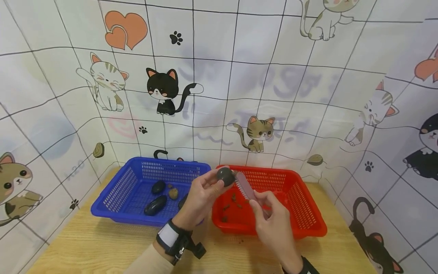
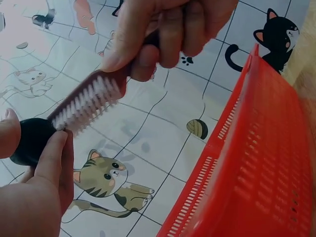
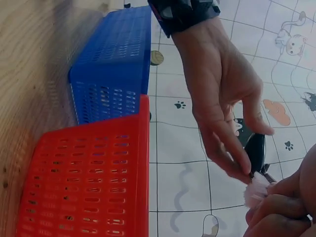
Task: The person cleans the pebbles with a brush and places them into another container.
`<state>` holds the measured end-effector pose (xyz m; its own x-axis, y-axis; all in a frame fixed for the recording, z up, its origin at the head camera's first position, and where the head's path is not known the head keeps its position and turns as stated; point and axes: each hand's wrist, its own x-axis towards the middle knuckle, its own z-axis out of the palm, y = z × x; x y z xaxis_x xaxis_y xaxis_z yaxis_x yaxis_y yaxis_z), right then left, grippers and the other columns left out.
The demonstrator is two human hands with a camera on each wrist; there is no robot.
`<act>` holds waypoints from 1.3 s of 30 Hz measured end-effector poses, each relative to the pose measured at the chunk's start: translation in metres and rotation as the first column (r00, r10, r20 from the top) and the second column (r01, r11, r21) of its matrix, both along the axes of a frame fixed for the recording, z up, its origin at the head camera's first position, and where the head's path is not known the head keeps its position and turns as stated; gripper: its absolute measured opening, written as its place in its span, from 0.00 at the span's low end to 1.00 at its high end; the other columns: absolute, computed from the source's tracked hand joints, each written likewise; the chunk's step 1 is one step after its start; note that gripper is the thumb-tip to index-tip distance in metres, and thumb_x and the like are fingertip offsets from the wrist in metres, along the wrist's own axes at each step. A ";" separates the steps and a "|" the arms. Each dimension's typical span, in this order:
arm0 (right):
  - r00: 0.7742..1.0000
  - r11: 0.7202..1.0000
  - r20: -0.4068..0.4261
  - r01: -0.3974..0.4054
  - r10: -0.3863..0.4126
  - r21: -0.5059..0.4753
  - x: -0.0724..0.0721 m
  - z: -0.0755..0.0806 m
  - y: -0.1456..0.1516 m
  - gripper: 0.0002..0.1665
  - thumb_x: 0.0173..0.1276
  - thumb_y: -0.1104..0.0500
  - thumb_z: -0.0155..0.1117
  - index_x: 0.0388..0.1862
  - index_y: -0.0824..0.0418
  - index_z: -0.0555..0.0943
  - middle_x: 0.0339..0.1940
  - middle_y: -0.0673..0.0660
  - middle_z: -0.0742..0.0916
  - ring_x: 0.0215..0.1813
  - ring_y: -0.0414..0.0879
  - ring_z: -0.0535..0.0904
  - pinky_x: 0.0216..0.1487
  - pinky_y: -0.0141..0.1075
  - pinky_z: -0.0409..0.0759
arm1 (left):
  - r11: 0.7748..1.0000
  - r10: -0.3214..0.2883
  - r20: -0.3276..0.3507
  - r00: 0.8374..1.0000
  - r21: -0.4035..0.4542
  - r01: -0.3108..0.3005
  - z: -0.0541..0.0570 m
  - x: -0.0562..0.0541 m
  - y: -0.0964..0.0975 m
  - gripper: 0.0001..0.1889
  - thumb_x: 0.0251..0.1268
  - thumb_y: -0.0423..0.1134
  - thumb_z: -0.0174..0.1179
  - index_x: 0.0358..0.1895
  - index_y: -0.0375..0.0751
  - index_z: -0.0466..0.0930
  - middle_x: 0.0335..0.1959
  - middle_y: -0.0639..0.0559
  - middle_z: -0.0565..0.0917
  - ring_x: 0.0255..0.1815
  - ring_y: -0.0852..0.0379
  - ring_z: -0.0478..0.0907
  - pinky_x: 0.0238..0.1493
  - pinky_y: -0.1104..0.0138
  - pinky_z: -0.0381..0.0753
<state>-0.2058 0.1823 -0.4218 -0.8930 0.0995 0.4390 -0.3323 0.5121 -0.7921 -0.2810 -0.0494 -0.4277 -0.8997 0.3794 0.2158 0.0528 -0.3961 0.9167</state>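
My left hand (image 1: 200, 196) pinches a smooth dark stone (image 1: 224, 177) between thumb and fingers, above the gap between the two baskets. A brush (image 1: 245, 186) with a pinkish-brown back and white bristles is gripped in my right hand (image 1: 276, 220). The tip of the brush meets the right side of the stone, and in the left wrist view its bristles (image 2: 89, 102) lie against the stone's edge. Below the brush stands a red plastic basket (image 1: 309, 201) with small brown bits (image 1: 224, 219) on its floor.
A blue plastic basket (image 1: 118, 215) stands left of the red one, holding dark stones (image 1: 155, 205) and a smaller tan stone (image 1: 173, 193). Both baskets rest on a wooden table (image 1: 85, 243). Behind hangs a white sheet (image 1: 215, 87) printed with cats.
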 end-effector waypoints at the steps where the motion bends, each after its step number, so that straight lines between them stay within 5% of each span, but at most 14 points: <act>1: 1.000 1.000 -0.001 0.000 0.000 0.003 0.002 -0.001 -0.001 0.14 0.81 0.66 0.79 0.61 0.62 0.89 0.52 0.58 0.98 0.47 0.41 0.91 0.50 0.31 0.95 | 1.000 0.003 0.003 1.000 0.000 -0.003 -0.001 0.000 0.000 0.33 0.90 0.38 0.66 0.90 0.37 0.69 0.88 0.34 0.76 0.86 0.40 0.81 0.82 0.59 0.84; 8: 1.000 1.000 -0.009 -0.027 0.027 -0.014 0.009 0.000 -0.009 0.16 0.80 0.65 0.79 0.63 0.60 0.88 0.55 0.58 0.98 0.49 0.45 0.95 0.52 0.39 0.98 | 0.999 0.008 0.041 0.999 -0.039 -0.006 -0.006 0.002 0.008 0.32 0.89 0.38 0.68 0.89 0.42 0.73 0.84 0.37 0.81 0.83 0.43 0.85 0.80 0.61 0.86; 13: 0.999 1.000 -0.038 -0.021 0.022 0.016 -0.002 0.002 -0.008 0.16 0.82 0.66 0.77 0.63 0.63 0.87 0.56 0.60 0.98 0.53 0.51 0.98 0.56 0.50 0.99 | 0.994 -0.071 0.093 0.993 -0.076 0.078 -0.010 0.005 0.015 0.32 0.90 0.36 0.65 0.90 0.45 0.72 0.85 0.38 0.81 0.82 0.43 0.85 0.80 0.62 0.87; 16: 1.000 0.999 -0.017 0.016 -0.016 0.029 -0.006 0.000 -0.003 0.15 0.82 0.66 0.77 0.63 0.64 0.88 0.55 0.61 0.98 0.54 0.55 0.98 0.57 0.54 0.98 | 0.995 -0.064 0.106 0.992 -0.072 0.071 -0.011 0.006 0.016 0.32 0.90 0.37 0.66 0.90 0.44 0.71 0.86 0.38 0.80 0.82 0.40 0.85 0.81 0.60 0.86; 21: 0.997 1.000 0.075 0.017 -0.017 0.003 0.004 -0.003 0.002 0.14 0.83 0.64 0.77 0.63 0.62 0.88 0.56 0.61 0.98 0.56 0.55 0.97 0.56 0.49 0.99 | 0.998 -0.013 0.125 0.992 -0.064 0.021 -0.010 0.005 0.014 0.33 0.89 0.38 0.67 0.90 0.43 0.71 0.85 0.38 0.81 0.80 0.40 0.87 0.84 0.54 0.83; 26: 0.999 0.999 0.026 -0.044 0.044 -0.013 0.006 -0.005 -0.005 0.15 0.81 0.65 0.78 0.62 0.61 0.87 0.55 0.59 0.98 0.49 0.45 0.95 0.50 0.38 0.98 | 0.998 0.001 0.138 0.990 -0.060 0.008 -0.012 0.002 0.014 0.32 0.90 0.35 0.65 0.90 0.43 0.70 0.84 0.38 0.82 0.80 0.41 0.87 0.83 0.55 0.84; 33: 1.000 0.999 0.007 -0.003 0.003 0.046 -0.010 -0.002 -0.001 0.14 0.83 0.64 0.77 0.63 0.63 0.87 0.56 0.61 0.98 0.55 0.56 0.98 0.58 0.59 0.97 | 0.998 -0.049 0.137 0.989 -0.021 0.053 -0.014 0.002 0.015 0.33 0.91 0.31 0.63 0.91 0.38 0.67 0.88 0.33 0.76 0.85 0.38 0.82 0.81 0.61 0.86; 39: 0.997 1.000 0.073 0.003 -0.005 0.027 -0.001 -0.003 0.000 0.13 0.83 0.63 0.77 0.62 0.61 0.88 0.58 0.61 0.98 0.57 0.55 0.96 0.58 0.55 0.98 | 0.999 -0.037 0.132 0.991 0.027 0.034 -0.010 0.000 0.010 0.33 0.91 0.31 0.61 0.92 0.37 0.65 0.90 0.32 0.72 0.87 0.37 0.80 0.81 0.59 0.84</act>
